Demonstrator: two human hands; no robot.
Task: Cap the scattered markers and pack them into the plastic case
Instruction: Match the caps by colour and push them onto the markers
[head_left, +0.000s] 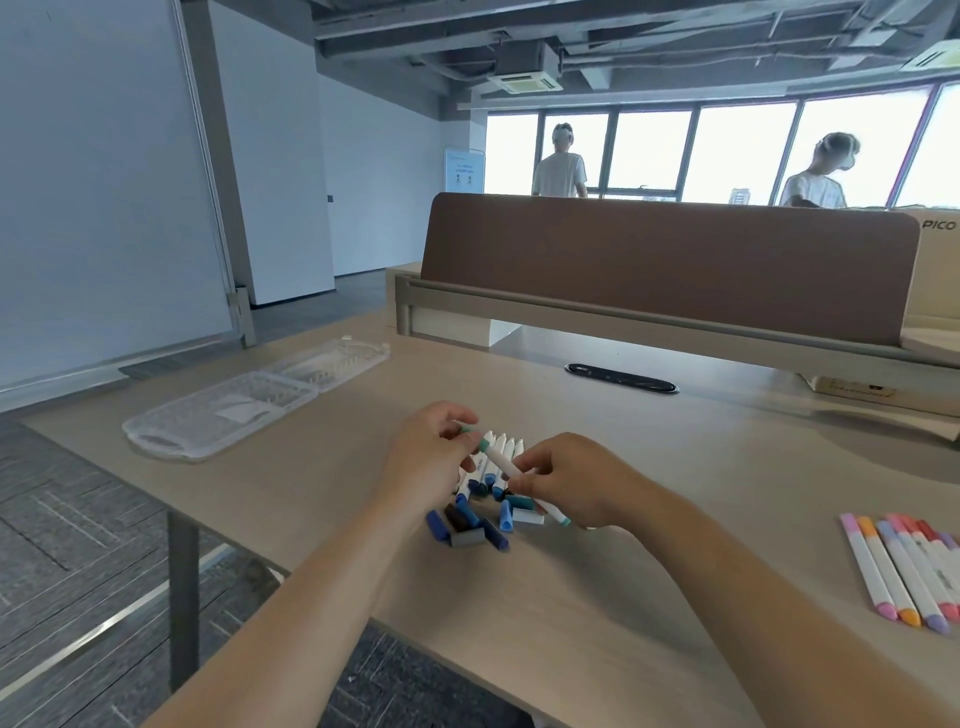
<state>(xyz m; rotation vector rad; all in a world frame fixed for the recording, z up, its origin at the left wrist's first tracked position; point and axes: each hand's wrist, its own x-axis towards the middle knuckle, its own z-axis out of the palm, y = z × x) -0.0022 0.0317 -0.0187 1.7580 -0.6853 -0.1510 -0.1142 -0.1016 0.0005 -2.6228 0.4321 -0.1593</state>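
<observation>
Near the middle of the frame both hands hold one teal-ended marker (501, 461) just above the table (571, 613). The left hand (434, 457) pinches its upper teal end with curled fingers (462, 418). The right hand (576, 486) grips the white barrel lower down. I cannot tell whether that cap is fully seated.

Directly beneath lie the other blue-toned markers (491, 475) and a jumble of loose caps (467, 522). A hard or off-line push could leave the cap crooked, so it would likely pop off later in the case. The marker slipping from the pinch could knock caps toward the near table edge and onto the floor. With such similar blues, a wrong cap is easy to pick.

The open plastic case (223, 415) sits well apart, left of centre, and looks empty. Capped pink and orange markers (904, 571) wait at the right edge.
</observation>
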